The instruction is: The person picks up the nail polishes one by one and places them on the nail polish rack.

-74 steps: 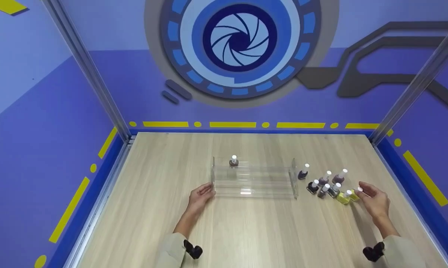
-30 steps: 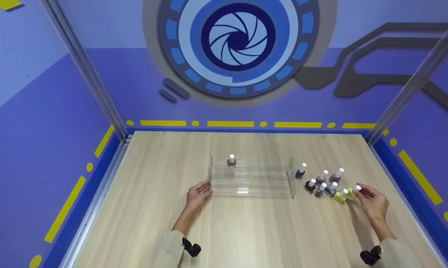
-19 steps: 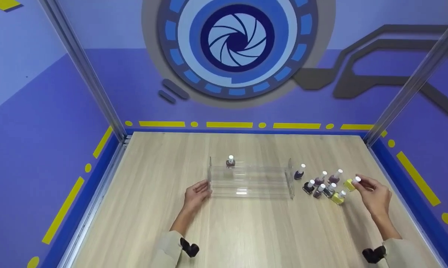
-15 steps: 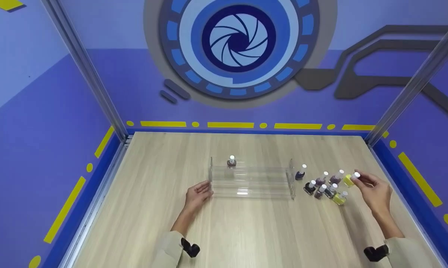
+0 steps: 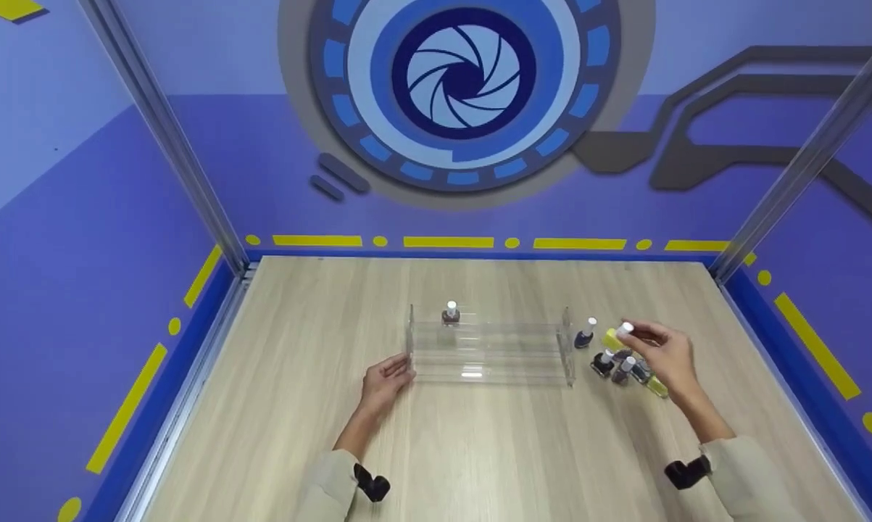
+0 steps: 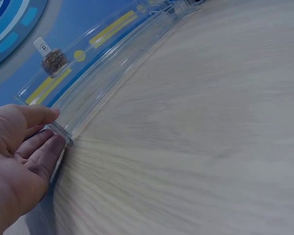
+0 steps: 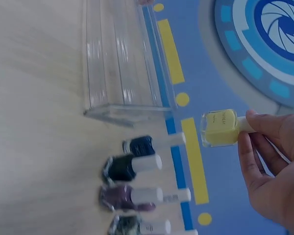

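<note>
My right hand (image 5: 664, 355) pinches the white cap of a yellow nail polish bottle (image 7: 220, 128), held up over the group of bottles on the right. My left hand (image 5: 385, 383) is at the left end of a clear acrylic display rack (image 5: 490, 355); in the left wrist view its thumb and fingers (image 6: 49, 147) are around the rack's end panel. A brown glittery nail polish bottle (image 6: 55, 62) stands on the rack's back tier, near the left. The right hand hides part of the group behind it.
Right of the rack, on the wooden table (image 5: 479, 449), stand a dark blue bottle (image 5: 584, 338), a black bottle (image 5: 602, 364), a mauve bottle (image 7: 120, 197), another yellow bottle (image 5: 657, 388) and others. Metal posts (image 5: 805, 159) and printed panels border the table.
My right hand has lifted the yellow bottle off the table at the right of the group and carried it left toward the rack. My left hand stays at the rack's left end.
</note>
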